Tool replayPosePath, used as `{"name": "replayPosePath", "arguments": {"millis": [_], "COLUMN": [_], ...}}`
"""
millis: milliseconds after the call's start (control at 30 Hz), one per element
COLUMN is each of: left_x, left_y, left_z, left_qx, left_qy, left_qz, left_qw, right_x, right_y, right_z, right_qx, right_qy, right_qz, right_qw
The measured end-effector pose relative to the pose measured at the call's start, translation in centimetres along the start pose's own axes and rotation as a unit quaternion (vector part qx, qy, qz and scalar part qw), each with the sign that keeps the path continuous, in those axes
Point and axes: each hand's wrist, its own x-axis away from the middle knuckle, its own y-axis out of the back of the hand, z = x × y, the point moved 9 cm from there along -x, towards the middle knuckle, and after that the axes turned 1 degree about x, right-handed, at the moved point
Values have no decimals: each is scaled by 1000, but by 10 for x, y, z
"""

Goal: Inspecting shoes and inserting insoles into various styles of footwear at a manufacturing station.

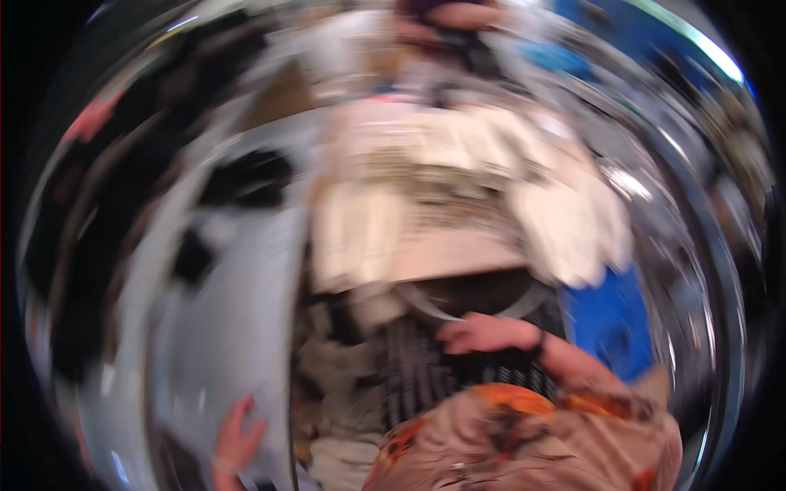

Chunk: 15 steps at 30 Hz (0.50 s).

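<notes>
Grey counter (237, 327) by the left grip (237, 440), fingers spread! Cream gloves (565, 229), apparently, beyond the right grip (483, 334); blurred, holding or empty, can't tell. Looks like a reach near the curved rim (431, 311), calling for steady fingers.

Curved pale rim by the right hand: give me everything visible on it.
The curved pale rim is a thin whitish-grey arc bowing toward the wearer, bordering a dark brownish area. Its far side does not show; the flat beige panel lies just beyond. The right hand is at its near edge, but blur hides whether they touch. Blur also leaves its material unclear, and what it rests on.
</notes>
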Motion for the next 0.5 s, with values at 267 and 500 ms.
{"name": "replayPosePath", "arguments": {"millis": [267,500], "left_x": [-159,-166], "left_y": [-274,-386], "left_z": [-267,-285], "left_qx": [-51,-177], "left_qy": [-331,-435], "left_qz": [149,97], "left_qw": [930,877], "right_x": [208,581], "right_y": [156,253], "right_z": [-91,-225], "right_qx": [-350,204], "right_qy": [-98,-583], "right_qz": [-355,-647], "right_qw": [861,447]}}
